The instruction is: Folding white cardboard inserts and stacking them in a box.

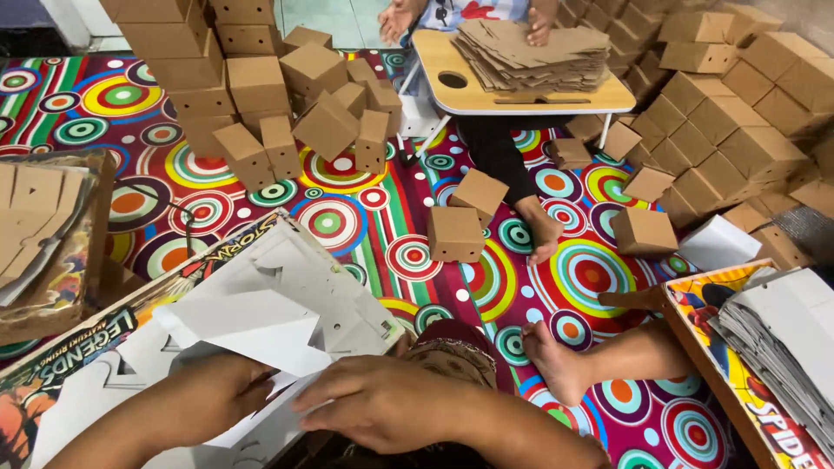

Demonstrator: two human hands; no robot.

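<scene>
Mat (365, 226): bright circle-pattern floor mat, everything sits on it.

Box pile (747, 113) at right, brown folded cartons stacked deep; second stack (208, 78) at upper left, a few tumbled loose beside it. Two loose boxes (456, 233) lie mid-mat.

Small folding surface (452, 91) at top, carrying a stack of brown flats (530, 56); another person's hand (540, 26) rests on that stack and their other hand (398, 17) is just off the surface edge. Their foot (543, 234) reaches past the loose boxes.

Printed tray (695, 300) at right holds a stack of white-grey flats (782, 347). Left edge: bag of brown flats (43, 226).

Blank (295, 295): white die-cut carton flat, low centre, over the lap and a printed board (78, 347), part-folded with one panel raised.

- Left hand (213, 395): fingers curled over the lower left panel of the blank, gripping it.
- Right hand (382, 404): fingers closed down on the lower right edge, pinching it.

Handling, my read:
- Very light, thin card. Stiff within a panel, floppy across score lines.
- Smooth face, likely a bit slippery; a pinch works better than a flat palm.
- Creases and tears easily at tabs and cut-outs.
- Best hold: both hands on panel edges close to a score line, not on the small tabs.
</scene>
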